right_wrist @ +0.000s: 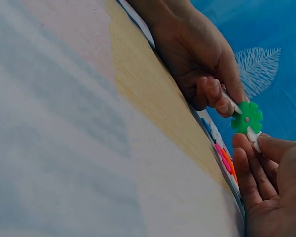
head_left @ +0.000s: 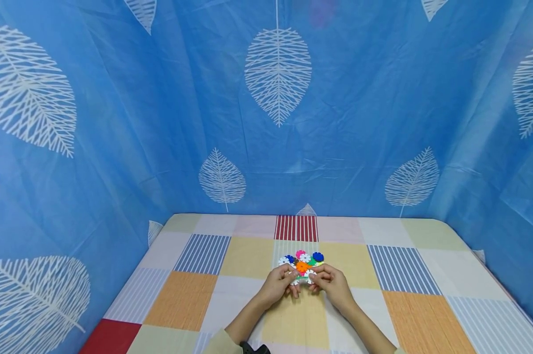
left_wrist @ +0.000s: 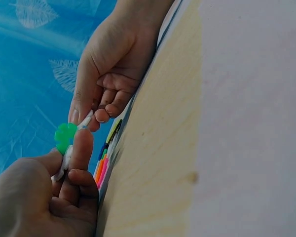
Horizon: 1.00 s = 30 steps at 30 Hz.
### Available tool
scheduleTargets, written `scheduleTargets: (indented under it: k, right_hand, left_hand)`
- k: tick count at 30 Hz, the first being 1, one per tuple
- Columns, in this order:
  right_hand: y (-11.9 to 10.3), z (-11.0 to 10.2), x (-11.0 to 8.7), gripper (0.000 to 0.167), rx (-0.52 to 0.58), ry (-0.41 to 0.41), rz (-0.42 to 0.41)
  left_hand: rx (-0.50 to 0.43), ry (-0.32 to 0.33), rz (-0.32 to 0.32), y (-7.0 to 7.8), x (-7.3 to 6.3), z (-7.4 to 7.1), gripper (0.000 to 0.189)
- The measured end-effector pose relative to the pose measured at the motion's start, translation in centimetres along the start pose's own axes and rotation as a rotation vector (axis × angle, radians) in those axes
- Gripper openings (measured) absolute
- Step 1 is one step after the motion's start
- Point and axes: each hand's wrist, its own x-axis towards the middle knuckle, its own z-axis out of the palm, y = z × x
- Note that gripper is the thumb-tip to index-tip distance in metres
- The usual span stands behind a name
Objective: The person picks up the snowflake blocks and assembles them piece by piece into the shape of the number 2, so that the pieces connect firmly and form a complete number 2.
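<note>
A green notched snowflake disc (right_wrist: 246, 118) stands between two white snowflake discs and appears slotted onto both. My left hand (head_left: 276, 285) pinches one white disc (left_wrist: 66, 160) between thumb and fingers. The other white disc (right_wrist: 254, 140) is pinched by my right hand (head_left: 335, 287). Both hands are close together above the table, just in front of a cluster of snowflake discs. Fingers partly cover the white discs, so how deep the slots sit cannot be told.
Loose discs lie in a small cluster beyond the hands, among them an orange disc (head_left: 302, 267), a blue disc (head_left: 318, 257) and a pink disc (head_left: 300, 254). A patchwork cloth (head_left: 186, 300) covers the table. Blue leaf-patterned curtains (head_left: 337, 123) hang around it.
</note>
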Motion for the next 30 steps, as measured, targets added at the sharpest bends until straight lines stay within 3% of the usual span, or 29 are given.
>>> scheduleTargets:
  k: [6, 12, 20, 25, 30]
  right_hand:
    - [0.0, 0.1, 0.0, 0.026, 0.011, 0.028, -0.010]
    - [0.0, -0.1, 0.2, 0.026, -0.015, 0.006, -0.050]
    - [0.2, -0.2, 0.4, 0.024, -0.069, 0.006, -0.091]
    - [0.4, -0.5, 0.7, 0.022, -0.147, 0.163, -0.123]
    - [0.6, -1.2, 1.0, 0.015, -0.409, 0.351, -0.186]
  left_hand:
    - [-0.015, -0.004, -0.035, -1.8, 0.7, -0.3, 0.017]
    - [-0.024, -0.023, -0.076, -1.8, 0.9, -0.3, 0.019]
    - [0.019, -0.062, -0.062, -2.0, 0.9, -0.2, 0.023]
    - [-0.002, -0.061, -0.055, -2.1, 0.9, -0.4, 0.025]
    - [-0.018, -0.057, -0.055, -2.0, 0.9, -0.5, 0.027]
